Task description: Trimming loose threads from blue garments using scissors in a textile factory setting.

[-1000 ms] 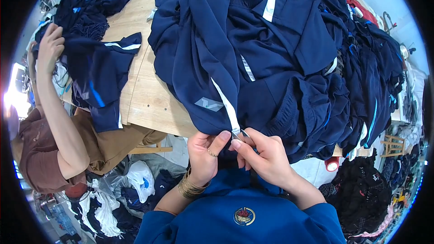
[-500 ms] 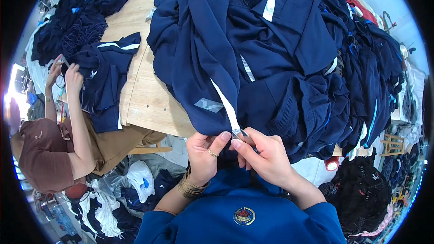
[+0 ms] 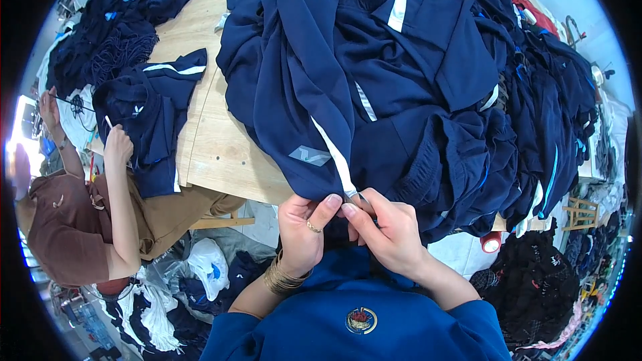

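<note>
At the lower centre of the frame, the hem of a navy garment (image 3: 301, 93) with a white stripe is pinched by the left hand (image 3: 304, 230) and right hand (image 3: 391, 234), fingers clenched on it. The garment is draped over the wooden surface (image 3: 214, 154) beside a heap of navy clothes (image 3: 481, 93).

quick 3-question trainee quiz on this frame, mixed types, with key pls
1. True or false: the left hand and right hand both pinch the hem of the navy garment at its white stripe.
2. What does the left wrist wear? A) watch B) gold bangles C) nothing
3. Fill in: the garments lie on a ____ table.

Key: 1 true; 2 B; 3 wooden
</note>
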The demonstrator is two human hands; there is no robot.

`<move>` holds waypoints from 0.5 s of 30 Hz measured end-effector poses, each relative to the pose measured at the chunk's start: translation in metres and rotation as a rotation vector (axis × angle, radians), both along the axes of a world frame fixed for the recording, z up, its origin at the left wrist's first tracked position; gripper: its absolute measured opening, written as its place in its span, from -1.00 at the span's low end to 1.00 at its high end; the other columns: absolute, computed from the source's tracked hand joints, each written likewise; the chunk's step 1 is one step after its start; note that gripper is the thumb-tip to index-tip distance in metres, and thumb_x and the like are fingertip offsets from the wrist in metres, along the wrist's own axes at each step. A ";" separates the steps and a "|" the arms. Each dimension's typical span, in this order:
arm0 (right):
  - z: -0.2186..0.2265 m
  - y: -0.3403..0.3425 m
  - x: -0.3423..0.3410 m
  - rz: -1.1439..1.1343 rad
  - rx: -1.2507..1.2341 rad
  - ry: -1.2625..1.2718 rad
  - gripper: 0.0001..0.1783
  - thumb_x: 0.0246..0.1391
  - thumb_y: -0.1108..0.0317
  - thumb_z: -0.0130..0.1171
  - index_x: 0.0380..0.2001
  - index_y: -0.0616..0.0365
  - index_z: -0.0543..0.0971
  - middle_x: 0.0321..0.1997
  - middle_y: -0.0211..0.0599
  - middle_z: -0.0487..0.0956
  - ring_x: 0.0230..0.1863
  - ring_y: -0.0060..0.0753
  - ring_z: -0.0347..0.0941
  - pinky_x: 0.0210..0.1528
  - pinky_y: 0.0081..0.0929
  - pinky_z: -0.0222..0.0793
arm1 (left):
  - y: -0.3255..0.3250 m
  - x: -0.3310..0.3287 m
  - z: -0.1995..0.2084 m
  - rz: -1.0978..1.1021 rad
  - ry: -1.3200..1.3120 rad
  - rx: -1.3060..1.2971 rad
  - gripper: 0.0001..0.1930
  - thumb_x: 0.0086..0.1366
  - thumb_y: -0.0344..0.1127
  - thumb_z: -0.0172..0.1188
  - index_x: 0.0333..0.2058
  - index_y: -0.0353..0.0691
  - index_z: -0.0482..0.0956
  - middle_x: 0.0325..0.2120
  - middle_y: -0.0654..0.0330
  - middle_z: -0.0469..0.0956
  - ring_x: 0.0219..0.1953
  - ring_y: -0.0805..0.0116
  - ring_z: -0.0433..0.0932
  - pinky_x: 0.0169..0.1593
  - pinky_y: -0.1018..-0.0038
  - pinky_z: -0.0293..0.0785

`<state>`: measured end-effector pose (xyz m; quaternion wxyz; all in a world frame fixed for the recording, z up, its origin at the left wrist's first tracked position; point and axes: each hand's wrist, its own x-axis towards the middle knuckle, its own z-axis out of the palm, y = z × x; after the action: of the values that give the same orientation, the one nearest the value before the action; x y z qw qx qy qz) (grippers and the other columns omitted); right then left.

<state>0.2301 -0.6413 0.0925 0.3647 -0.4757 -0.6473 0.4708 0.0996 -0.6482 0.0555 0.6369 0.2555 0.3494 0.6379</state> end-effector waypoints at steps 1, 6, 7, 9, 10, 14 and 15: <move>0.001 0.000 0.000 0.003 -0.039 0.031 -0.85 0.12 0.39 0.01 -0.48 0.23 0.42 -0.74 -0.31 0.43 -0.71 -0.54 0.40 -0.67 -0.63 0.22 | 0.000 -0.001 0.000 0.000 0.000 0.000 -0.87 0.18 -0.53 0.11 -0.27 -0.38 0.50 -0.37 0.17 0.55 -0.32 0.51 0.49 -0.17 0.57 0.42; 0.002 0.001 0.001 0.022 -0.149 0.104 -0.83 0.14 0.36 0.00 -0.46 0.24 0.43 -0.72 -0.36 0.45 -0.72 -0.61 0.38 -0.67 -0.66 0.23 | 0.000 -0.003 0.000 -0.031 -0.010 -0.019 -0.87 0.18 -0.49 0.11 -0.28 -0.35 0.50 -0.36 0.18 0.55 -0.34 0.52 0.49 -0.18 0.58 0.41; 0.002 0.001 0.001 0.024 -0.173 0.129 -0.81 0.15 0.34 -0.01 -0.45 0.24 0.44 -0.72 -0.37 0.46 -0.71 -0.63 0.38 -0.67 -0.68 0.23 | 0.000 -0.003 0.000 -0.031 -0.010 -0.019 -0.87 0.18 -0.49 0.11 -0.28 -0.35 0.50 -0.36 0.18 0.55 -0.34 0.52 0.49 -0.18 0.58 0.41; 0.002 0.001 0.002 0.027 -0.197 0.155 -0.80 0.16 0.33 -0.02 -0.44 0.24 0.44 -0.72 -0.39 0.46 -0.71 -0.65 0.38 -0.67 -0.70 0.23 | 0.000 -0.004 0.000 -0.055 -0.024 0.000 -0.86 0.18 -0.48 0.12 -0.26 -0.35 0.50 -0.35 0.17 0.55 -0.33 0.52 0.48 -0.17 0.57 0.41; 0.003 0.002 0.003 0.028 -0.218 0.175 -0.80 0.17 0.32 -0.03 -0.44 0.24 0.44 -0.72 -0.39 0.46 -0.71 -0.66 0.37 -0.67 -0.71 0.23 | 0.000 -0.004 0.000 -0.054 -0.024 0.000 -0.86 0.18 -0.48 0.12 -0.26 -0.35 0.50 -0.35 0.17 0.55 -0.33 0.52 0.48 -0.17 0.57 0.41; 0.005 0.002 0.004 0.040 -0.220 0.180 -0.79 0.17 0.32 -0.03 -0.43 0.24 0.45 -0.72 -0.41 0.46 -0.71 -0.67 0.37 -0.67 -0.72 0.22 | 0.000 -0.003 0.000 -0.040 -0.020 -0.009 -0.85 0.18 -0.49 0.12 -0.25 -0.36 0.50 -0.35 0.17 0.55 -0.32 0.52 0.49 -0.17 0.58 0.40; 0.006 0.001 0.004 0.040 -0.220 0.179 -0.79 0.17 0.32 -0.03 -0.43 0.24 0.45 -0.72 -0.41 0.46 -0.71 -0.67 0.37 -0.67 -0.72 0.22 | 0.000 -0.003 0.000 -0.032 -0.015 -0.009 -0.85 0.18 -0.49 0.11 -0.25 -0.36 0.50 -0.35 0.17 0.55 -0.32 0.52 0.49 -0.17 0.58 0.40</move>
<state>0.2342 -0.6398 0.0984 0.3572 -0.4557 -0.5660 0.5868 0.0966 -0.6487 0.0559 0.6508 0.2533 0.3435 0.6279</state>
